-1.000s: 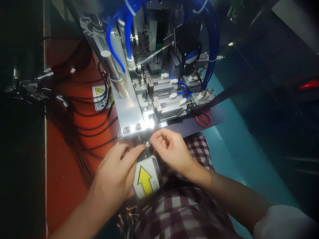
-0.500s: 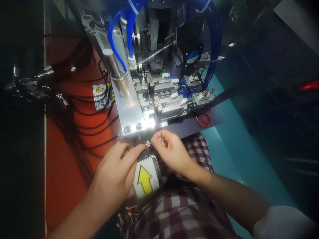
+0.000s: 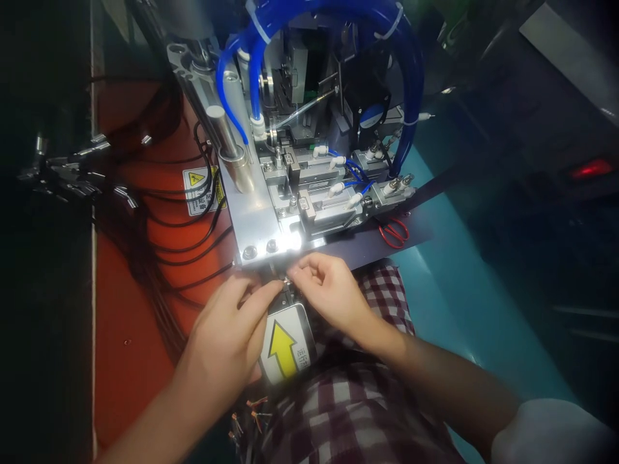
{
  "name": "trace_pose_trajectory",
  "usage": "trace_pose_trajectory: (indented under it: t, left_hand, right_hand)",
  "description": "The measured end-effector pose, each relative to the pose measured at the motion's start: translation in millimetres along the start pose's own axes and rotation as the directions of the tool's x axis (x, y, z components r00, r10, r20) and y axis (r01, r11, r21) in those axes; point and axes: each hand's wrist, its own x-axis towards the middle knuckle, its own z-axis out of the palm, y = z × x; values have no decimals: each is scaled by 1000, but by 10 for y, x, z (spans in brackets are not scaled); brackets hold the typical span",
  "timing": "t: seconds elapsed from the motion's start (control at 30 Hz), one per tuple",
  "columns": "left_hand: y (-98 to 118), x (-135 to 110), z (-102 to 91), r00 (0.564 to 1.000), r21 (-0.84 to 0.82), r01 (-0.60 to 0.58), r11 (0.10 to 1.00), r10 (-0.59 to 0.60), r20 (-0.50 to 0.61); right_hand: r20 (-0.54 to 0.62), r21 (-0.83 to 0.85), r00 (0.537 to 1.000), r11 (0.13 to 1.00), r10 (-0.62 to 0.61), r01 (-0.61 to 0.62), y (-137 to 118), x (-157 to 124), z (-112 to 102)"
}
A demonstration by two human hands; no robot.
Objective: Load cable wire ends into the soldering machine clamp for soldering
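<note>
My left hand (image 3: 227,341) and my right hand (image 3: 329,296) meet just below the front edge of a metal machine plate (image 3: 251,222). Both are closed in a pinch on a small shiny metal part (image 3: 286,281) between their fingertips. Under the fingers sits a dark unit with a white label bearing a yellow arrow (image 3: 286,345). Thin black wires run from the pinch area down toward my lap; what the part joins to is hidden by my fingers.
The machine (image 3: 309,161) carries blue air hoses (image 3: 232,90), a steel cylinder (image 3: 227,148) and small fittings. Red scissors (image 3: 394,232) lie at its right. Black cables (image 3: 159,225) with metal ends spread over the orange surface at left, by a warning sticker (image 3: 198,190). Checked cloth (image 3: 358,393) covers my lap.
Both hands stay pinched at the same spot; my right fingers have shifted slightly left. The view has dipped a little.
</note>
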Motion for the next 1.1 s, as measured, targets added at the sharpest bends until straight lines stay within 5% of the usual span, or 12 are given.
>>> trace_pose_trajectory:
  t: [0.1, 0.3, 0.43, 0.57, 0.73, 0.97, 1.1]
  left_hand:
    - [-15, -4, 3, 1000, 6, -24, 1000, 24, 2]
    - [-12, 2, -3, 1000, 2, -9, 1000, 9, 5]
    - [16, 12, -10, 1000, -7, 2, 1000, -2, 12]
    - [34, 30, -37, 999, -15, -16, 1000, 17, 29]
    - [17, 35, -43, 999, 13, -31, 999, 30, 16]
    - [-11, 84, -134, 997, -103, 71, 992, -70, 18]
    - [-34, 111, -190, 1000, -69, 10, 998, -9, 22]
  right_hand:
    - [-62, 57, 997, 997, -46, 50, 49, 8, 50]
    - [-82, -260, 922, 901, -378, 346, 92, -58, -5]
    - [-81, -211, 954, 940, -289, 267, 96, -71, -4]
    - [-29, 33, 1000, 999, 5, -4, 58, -22, 3]
    - [237, 211, 946, 939, 222, -273, 39, 84, -107]
    - [117, 56, 992, 998, -43, 36, 165, 46, -89]
    - [96, 268, 995, 963, -20, -7, 176, 32, 3]
